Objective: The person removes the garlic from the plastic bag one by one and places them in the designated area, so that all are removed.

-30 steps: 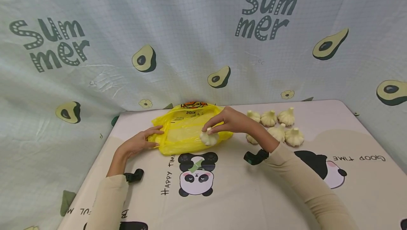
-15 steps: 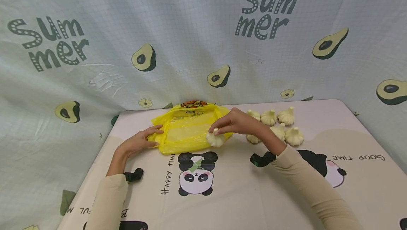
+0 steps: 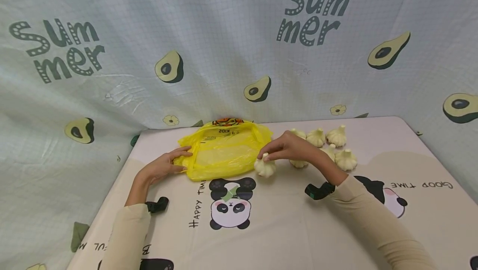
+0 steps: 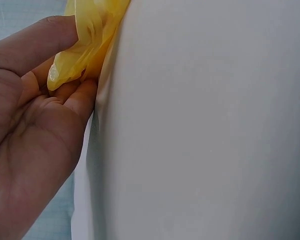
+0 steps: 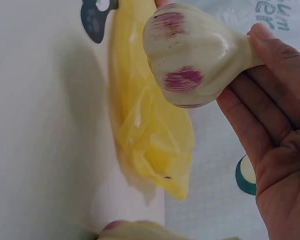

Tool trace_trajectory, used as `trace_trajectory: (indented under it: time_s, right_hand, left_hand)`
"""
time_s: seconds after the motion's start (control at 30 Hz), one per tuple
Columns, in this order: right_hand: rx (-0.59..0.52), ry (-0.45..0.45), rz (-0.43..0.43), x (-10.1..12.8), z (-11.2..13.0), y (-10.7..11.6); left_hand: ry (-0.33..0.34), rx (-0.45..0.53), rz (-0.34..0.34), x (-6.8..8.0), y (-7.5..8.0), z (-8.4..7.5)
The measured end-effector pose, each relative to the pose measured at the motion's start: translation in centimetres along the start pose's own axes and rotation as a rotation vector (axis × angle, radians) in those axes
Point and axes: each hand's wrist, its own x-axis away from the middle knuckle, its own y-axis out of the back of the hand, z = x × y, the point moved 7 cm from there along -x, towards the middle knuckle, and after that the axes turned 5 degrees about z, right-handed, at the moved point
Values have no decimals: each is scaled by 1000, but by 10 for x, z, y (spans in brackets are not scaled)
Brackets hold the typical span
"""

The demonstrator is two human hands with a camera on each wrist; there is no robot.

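Note:
A yellow plastic bag lies flat on the table. My left hand pinches its left edge; in the left wrist view the yellow film is held between thumb and fingers. My right hand holds a garlic bulb by its stem, just off the bag's right corner, low over the table. The right wrist view shows the same bulb, cream with purple patches, pinched in the fingertips beside the bag.
Several more garlic bulbs sit in a group behind my right forearm at the table's back right. The table cover bears panda prints. An avocado-print cloth hangs as a backdrop close behind the table.
My right hand has carried the garlic bulb rightwards, from over the bag's right part to just past its right corner. The left hand has stayed on the bag's edge.

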Motion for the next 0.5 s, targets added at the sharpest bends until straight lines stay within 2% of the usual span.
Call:
trace_trajectory:
  time_s: [0.17, 0.5]
  right_hand:
    - [-39, -53, -16, 10, -10, 1]
    - [-83, -99, -44, 20, -24, 13]
  left_hand:
    - [3, -12, 1, 1, 0, -1]
    - [16, 12, 5, 0, 0, 1]
